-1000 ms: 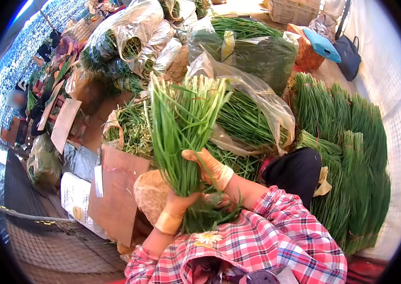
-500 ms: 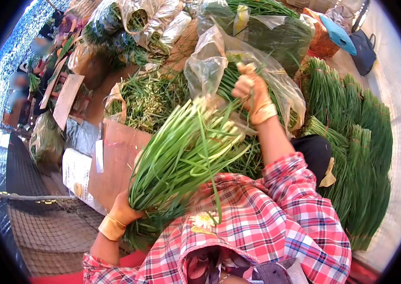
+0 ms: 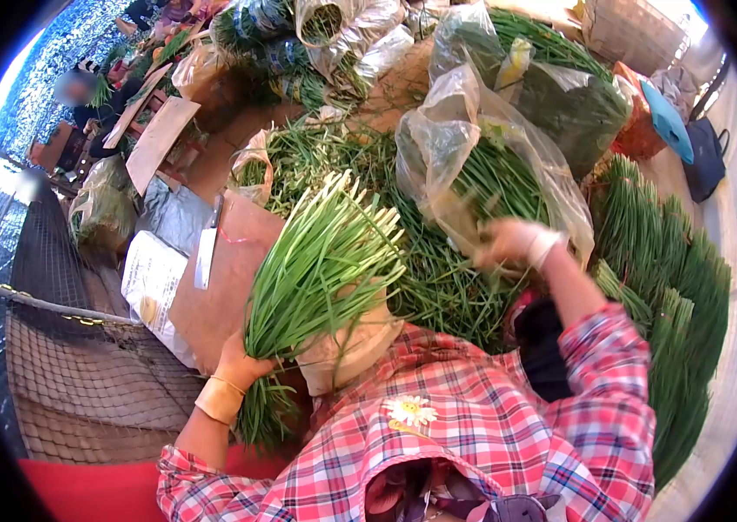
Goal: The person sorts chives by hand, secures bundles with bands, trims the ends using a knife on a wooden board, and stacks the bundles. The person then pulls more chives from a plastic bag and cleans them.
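Observation:
My left hand [image 3: 242, 364] is closed around the lower, leafy end of a bunch of garlic chives [image 3: 325, 257]. Pale stalk ends of the bunch fan upward and to the right, and its leaf tips hang below the fist. My right hand [image 3: 515, 245], blurred by motion, is at the mouth of a clear plastic bag [image 3: 438, 130]; its fingers are too smeared to read. More chives [image 3: 503, 183] lie inside that bag. Under the right hand spreads a heap of loose green leaves [image 3: 451, 300].
A knife [image 3: 205, 257] lies on a brown board [image 3: 242, 239] at the left. Tied chive bundles [image 3: 669, 261] stand along the right side. Filled plastic bags [image 3: 573, 113] sit at the back. A rope [image 3: 55, 304] crosses netting at left, and a person [image 3: 94, 96] is in the background.
My right hand has dropped from its raised fist beside the bunch to the bag's opening at the right. The bunch, still in my left hand, now stands more upright. The view has shifted.

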A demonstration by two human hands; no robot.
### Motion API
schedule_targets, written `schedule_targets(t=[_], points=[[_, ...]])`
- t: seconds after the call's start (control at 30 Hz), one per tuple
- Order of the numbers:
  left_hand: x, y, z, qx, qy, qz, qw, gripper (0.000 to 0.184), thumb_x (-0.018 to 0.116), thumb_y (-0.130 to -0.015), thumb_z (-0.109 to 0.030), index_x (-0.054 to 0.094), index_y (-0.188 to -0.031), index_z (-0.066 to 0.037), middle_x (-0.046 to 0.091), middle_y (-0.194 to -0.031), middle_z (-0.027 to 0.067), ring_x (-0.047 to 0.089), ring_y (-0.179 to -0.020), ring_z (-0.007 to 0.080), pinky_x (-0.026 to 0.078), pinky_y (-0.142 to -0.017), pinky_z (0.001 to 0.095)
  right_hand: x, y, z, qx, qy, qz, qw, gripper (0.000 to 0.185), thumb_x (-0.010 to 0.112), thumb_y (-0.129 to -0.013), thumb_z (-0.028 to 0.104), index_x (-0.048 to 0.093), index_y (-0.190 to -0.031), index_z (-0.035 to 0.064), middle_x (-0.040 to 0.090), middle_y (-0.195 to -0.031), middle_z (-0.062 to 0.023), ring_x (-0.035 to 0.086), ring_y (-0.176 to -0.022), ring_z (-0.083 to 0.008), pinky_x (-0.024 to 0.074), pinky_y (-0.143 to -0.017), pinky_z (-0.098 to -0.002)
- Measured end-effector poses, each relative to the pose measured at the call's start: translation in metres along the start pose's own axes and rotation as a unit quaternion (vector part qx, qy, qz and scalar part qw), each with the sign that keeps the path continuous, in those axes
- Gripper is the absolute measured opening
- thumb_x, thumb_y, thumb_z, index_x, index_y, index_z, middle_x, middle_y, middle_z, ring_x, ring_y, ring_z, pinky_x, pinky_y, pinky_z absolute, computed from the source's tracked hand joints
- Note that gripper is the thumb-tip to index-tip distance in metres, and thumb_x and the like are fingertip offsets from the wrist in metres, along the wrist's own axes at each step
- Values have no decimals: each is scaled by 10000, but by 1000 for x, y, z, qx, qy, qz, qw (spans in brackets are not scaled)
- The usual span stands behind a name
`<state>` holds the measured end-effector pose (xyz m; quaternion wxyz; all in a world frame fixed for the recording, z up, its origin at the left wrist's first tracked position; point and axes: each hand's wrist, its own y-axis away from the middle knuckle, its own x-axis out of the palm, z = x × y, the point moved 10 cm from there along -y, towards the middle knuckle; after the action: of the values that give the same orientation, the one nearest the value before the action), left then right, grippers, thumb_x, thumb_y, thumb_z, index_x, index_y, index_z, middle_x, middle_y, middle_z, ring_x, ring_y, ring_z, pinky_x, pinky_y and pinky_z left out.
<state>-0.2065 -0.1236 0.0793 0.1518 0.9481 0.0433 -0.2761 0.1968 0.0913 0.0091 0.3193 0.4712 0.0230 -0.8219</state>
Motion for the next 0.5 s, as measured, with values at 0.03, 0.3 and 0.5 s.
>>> schedule_targets(t=[0.03,0.3,0.5], points=[[-2,-5,-4,5,3,-4,1000,520,724,-628,-90,555,-1110,9,663,-955,85,621,-846,165,485,-782,300,32,-6,5,10,131,115,985,636,643,-695,602,676,-961,25,671,-837,-148,640,-742,-275,496,-741,-368],[8,-25,-111,160,-188,-182,952,471,670,-663,-77,553,-1114,-8,659,-889,184,642,-877,330,509,-744,378,113,19,178,-168,-581,274,748,1158,725,-651,589,113,-1444,9,456,-1317,-238,409,-1262,-320,338,-1038,-382],[106,-43,-120,129,-436,-126,882,844,707,-628,-68,283,-1354,-1,596,-1026,228,617,-831,396,503,-751,441,55,-11,200,-244,-863,154,415,775,681,-743,510,442,-1275,0,524,-1265,-144,513,-1168,-241,399,-1026,-391]])
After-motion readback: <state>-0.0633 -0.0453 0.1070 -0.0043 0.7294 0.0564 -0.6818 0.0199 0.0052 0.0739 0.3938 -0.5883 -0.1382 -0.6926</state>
